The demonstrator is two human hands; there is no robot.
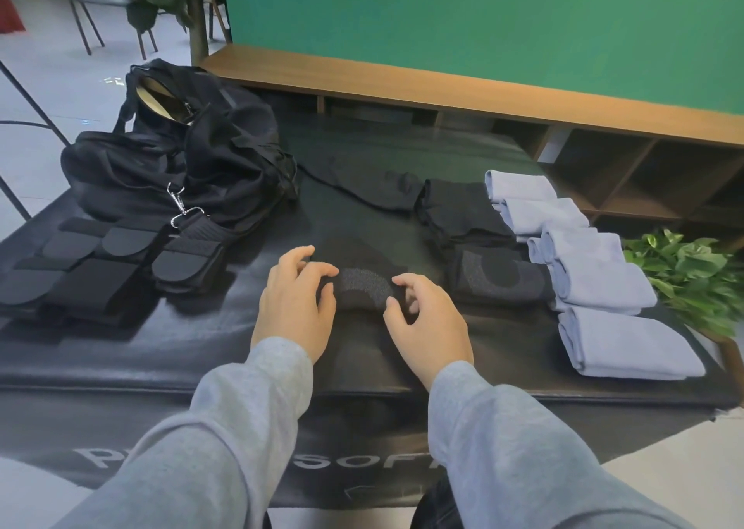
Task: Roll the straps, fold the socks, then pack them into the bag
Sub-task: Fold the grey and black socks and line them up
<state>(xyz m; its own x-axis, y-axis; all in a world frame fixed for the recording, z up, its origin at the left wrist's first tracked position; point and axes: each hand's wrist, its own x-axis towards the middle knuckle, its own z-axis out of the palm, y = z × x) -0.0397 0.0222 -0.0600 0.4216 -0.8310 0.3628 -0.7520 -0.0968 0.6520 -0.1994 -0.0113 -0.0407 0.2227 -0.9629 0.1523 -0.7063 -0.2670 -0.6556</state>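
Black padded worktop (225, 339) with white lettering on its front edge. Behind it a wooden shelf unit (604, 154) and green wall (483, 25). Leafy plant (692, 275) at right, chairs (104, 9) far left.

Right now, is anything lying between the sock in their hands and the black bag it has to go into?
Nothing visible blocks it. The sock sits between the left hand and right hand; bare mat leads to the bag.

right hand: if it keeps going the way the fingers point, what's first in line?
The right hand points up and left, fingers already curled on the dark sock between both hands. Past the sock, bare black mat, then probably the flat black sock farther back. Depth is unclear.
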